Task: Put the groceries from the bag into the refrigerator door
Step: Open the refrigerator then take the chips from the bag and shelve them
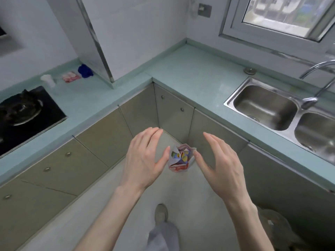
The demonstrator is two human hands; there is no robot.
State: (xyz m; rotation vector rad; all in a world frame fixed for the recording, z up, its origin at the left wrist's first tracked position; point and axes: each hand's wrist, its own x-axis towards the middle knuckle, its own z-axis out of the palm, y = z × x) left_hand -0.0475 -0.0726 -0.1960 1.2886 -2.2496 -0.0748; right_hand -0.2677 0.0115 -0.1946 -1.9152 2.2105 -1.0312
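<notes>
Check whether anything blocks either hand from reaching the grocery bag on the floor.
Nothing visible does. The grocery bag sits on the bare floor in the cabinet corner, with the left hand and right hand open on either side of it. Only open air lies between them. The refrigerator is out of view.

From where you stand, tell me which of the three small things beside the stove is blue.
The blue one is farthest right, against the steel column. The pink-red packet lies in the middle; the white cup is nearest the stove.

soft daylight from the window (282,15) — even, weak shadows; sink (264,107) shows glare; wide-angle bending, slight blur at edges.
</notes>
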